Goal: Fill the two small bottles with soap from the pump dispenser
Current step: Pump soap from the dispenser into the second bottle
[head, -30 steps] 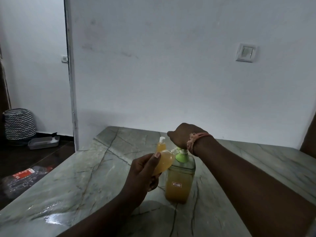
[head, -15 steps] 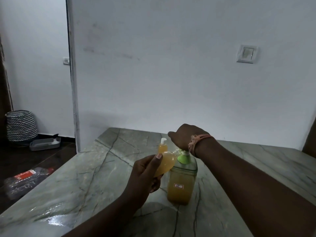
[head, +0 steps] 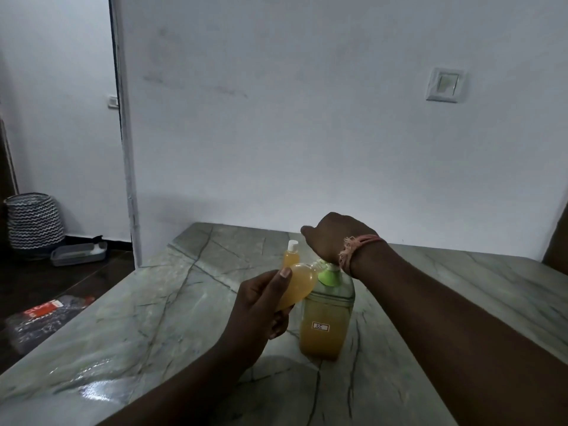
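Atop pump dispenser [head: 325,318], right hand [head: 330,238] knuckles-up.

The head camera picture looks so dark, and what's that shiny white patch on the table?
In the head view the light is dim and greyish, so both arms look nearly black; the white patch is glare on the polished green-veined stone table; a soft shadow lies under the left hand; the wide lens bends the doorway edge, and the amber small bottle looks slightly soft.
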`<action>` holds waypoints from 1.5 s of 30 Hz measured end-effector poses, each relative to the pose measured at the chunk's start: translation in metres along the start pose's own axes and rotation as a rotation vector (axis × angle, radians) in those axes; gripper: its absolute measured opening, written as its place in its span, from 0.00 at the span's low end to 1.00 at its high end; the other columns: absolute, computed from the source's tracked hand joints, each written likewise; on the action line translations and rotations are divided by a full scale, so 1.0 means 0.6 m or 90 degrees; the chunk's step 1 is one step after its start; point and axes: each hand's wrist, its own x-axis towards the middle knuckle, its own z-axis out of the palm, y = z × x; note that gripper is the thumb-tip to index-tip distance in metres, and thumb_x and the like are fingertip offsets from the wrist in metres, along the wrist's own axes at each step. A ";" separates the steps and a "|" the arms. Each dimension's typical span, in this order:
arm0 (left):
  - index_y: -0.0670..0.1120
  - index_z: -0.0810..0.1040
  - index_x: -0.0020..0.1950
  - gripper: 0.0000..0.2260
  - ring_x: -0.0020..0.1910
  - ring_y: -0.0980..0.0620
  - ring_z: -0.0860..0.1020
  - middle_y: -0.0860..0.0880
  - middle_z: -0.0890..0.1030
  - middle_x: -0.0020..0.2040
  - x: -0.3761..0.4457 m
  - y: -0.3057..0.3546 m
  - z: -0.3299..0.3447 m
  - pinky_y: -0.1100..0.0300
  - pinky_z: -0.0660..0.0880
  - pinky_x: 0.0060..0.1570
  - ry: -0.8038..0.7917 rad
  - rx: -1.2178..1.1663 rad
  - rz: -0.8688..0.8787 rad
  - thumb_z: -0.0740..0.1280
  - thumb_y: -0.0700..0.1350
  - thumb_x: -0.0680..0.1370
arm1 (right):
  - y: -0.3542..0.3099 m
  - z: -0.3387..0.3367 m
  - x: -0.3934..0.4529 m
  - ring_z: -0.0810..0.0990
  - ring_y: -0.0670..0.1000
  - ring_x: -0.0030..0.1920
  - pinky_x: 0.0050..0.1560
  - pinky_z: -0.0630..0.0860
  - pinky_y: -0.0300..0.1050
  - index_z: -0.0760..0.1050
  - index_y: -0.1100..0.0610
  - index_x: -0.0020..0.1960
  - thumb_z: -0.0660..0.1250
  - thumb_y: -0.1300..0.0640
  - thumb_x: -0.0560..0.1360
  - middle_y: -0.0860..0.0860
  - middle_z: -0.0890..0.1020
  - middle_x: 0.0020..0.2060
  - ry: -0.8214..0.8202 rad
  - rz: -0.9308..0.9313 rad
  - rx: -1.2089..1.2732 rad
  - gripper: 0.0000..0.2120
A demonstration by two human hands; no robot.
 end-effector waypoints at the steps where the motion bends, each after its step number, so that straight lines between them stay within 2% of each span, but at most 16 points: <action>1: 0.48 0.81 0.42 0.13 0.23 0.53 0.66 0.43 0.69 0.31 0.001 0.000 0.000 0.63 0.63 0.23 -0.001 -0.001 0.003 0.64 0.54 0.81 | 0.000 0.003 -0.002 0.77 0.56 0.40 0.42 0.72 0.45 0.67 0.54 0.31 0.55 0.47 0.79 0.52 0.75 0.34 0.008 0.000 0.005 0.20; 3: 0.49 0.81 0.42 0.13 0.23 0.53 0.65 0.43 0.69 0.31 0.002 -0.001 0.000 0.63 0.63 0.23 0.003 0.000 0.007 0.63 0.52 0.80 | 0.001 0.008 -0.006 0.78 0.59 0.46 0.45 0.72 0.46 0.64 0.54 0.30 0.53 0.51 0.80 0.54 0.74 0.37 0.014 -0.009 0.023 0.20; 8: 0.49 0.81 0.42 0.12 0.24 0.51 0.66 0.42 0.70 0.31 0.000 -0.004 -0.002 0.62 0.63 0.23 0.011 0.010 0.005 0.63 0.53 0.79 | -0.004 0.004 -0.017 0.76 0.58 0.49 0.50 0.73 0.47 0.63 0.52 0.31 0.52 0.52 0.81 0.53 0.73 0.39 -0.003 -0.023 0.021 0.20; 11: 0.50 0.81 0.41 0.12 0.24 0.50 0.66 0.44 0.70 0.30 -0.002 -0.001 0.002 0.62 0.63 0.23 0.016 0.017 -0.001 0.63 0.54 0.78 | -0.005 -0.004 -0.015 0.75 0.56 0.43 0.42 0.70 0.43 0.66 0.53 0.31 0.54 0.49 0.80 0.51 0.72 0.33 -0.034 -0.013 0.009 0.20; 14: 0.52 0.81 0.41 0.12 0.25 0.49 0.66 0.43 0.71 0.32 -0.001 0.000 0.002 0.61 0.63 0.25 0.016 0.017 -0.001 0.63 0.54 0.79 | -0.001 -0.002 -0.002 0.75 0.54 0.40 0.41 0.68 0.43 0.68 0.53 0.32 0.56 0.45 0.78 0.49 0.72 0.32 -0.011 0.000 -0.013 0.19; 18: 0.52 0.82 0.41 0.12 0.24 0.51 0.66 0.43 0.70 0.31 0.002 -0.002 0.002 0.62 0.63 0.24 0.019 0.017 0.002 0.63 0.53 0.79 | 0.004 0.014 0.000 0.73 0.54 0.34 0.35 0.65 0.42 0.66 0.52 0.26 0.55 0.47 0.77 0.51 0.73 0.30 0.026 0.002 0.042 0.22; 22: 0.50 0.81 0.41 0.13 0.23 0.51 0.65 0.41 0.70 0.32 0.000 -0.006 -0.001 0.62 0.62 0.24 0.014 0.011 0.000 0.63 0.53 0.79 | 0.002 0.010 -0.013 0.73 0.56 0.41 0.42 0.69 0.44 0.65 0.53 0.29 0.53 0.49 0.79 0.51 0.71 0.33 0.007 -0.003 0.039 0.21; 26: 0.50 0.82 0.41 0.12 0.22 0.52 0.66 0.41 0.69 0.31 -0.004 0.000 0.003 0.63 0.63 0.23 0.008 0.006 -0.003 0.63 0.53 0.79 | -0.003 0.000 -0.003 0.76 0.54 0.38 0.39 0.69 0.43 0.70 0.54 0.32 0.56 0.46 0.78 0.51 0.75 0.33 -0.029 0.003 0.004 0.19; 29: 0.48 0.81 0.41 0.13 0.22 0.52 0.65 0.41 0.69 0.31 -0.001 -0.001 -0.001 0.62 0.63 0.23 0.003 0.006 -0.001 0.62 0.52 0.80 | 0.000 0.001 0.003 0.75 0.54 0.36 0.37 0.68 0.43 0.69 0.53 0.30 0.57 0.46 0.77 0.50 0.74 0.31 -0.002 -0.003 0.007 0.19; 32: 0.48 0.81 0.41 0.13 0.22 0.53 0.65 0.41 0.69 0.31 0.001 -0.004 0.000 0.63 0.63 0.23 0.002 0.010 0.002 0.62 0.52 0.80 | 0.004 0.010 -0.004 0.73 0.56 0.40 0.41 0.69 0.44 0.65 0.52 0.29 0.54 0.50 0.79 0.52 0.73 0.35 0.008 -0.006 0.034 0.20; 35: 0.49 0.81 0.43 0.12 0.22 0.53 0.66 0.41 0.70 0.32 -0.001 -0.006 -0.001 0.63 0.64 0.23 0.002 0.006 -0.005 0.63 0.54 0.79 | -0.001 0.008 -0.011 0.74 0.55 0.41 0.44 0.71 0.45 0.67 0.53 0.29 0.54 0.49 0.78 0.51 0.74 0.35 0.014 0.003 0.022 0.20; 37: 0.49 0.82 0.43 0.13 0.23 0.53 0.66 0.42 0.70 0.32 -0.002 -0.008 -0.003 0.62 0.64 0.23 0.004 0.010 -0.002 0.63 0.54 0.80 | 0.000 0.008 -0.009 0.75 0.55 0.40 0.42 0.71 0.44 0.69 0.54 0.30 0.54 0.47 0.78 0.52 0.75 0.35 0.005 0.007 0.012 0.20; 40: 0.49 0.81 0.41 0.14 0.22 0.53 0.65 0.42 0.69 0.31 -0.004 -0.003 0.000 0.63 0.63 0.23 0.000 -0.004 0.003 0.64 0.56 0.80 | 0.000 0.002 -0.003 0.73 0.51 0.34 0.34 0.66 0.41 0.69 0.55 0.31 0.55 0.46 0.78 0.51 0.75 0.32 -0.036 0.001 0.002 0.21; 45: 0.51 0.82 0.42 0.13 0.23 0.53 0.65 0.44 0.70 0.30 0.002 -0.005 -0.002 0.62 0.63 0.24 0.000 0.004 -0.002 0.64 0.56 0.80 | 0.006 0.010 0.008 0.72 0.51 0.33 0.36 0.66 0.43 0.68 0.54 0.30 0.55 0.47 0.77 0.52 0.74 0.31 -0.008 0.020 0.039 0.20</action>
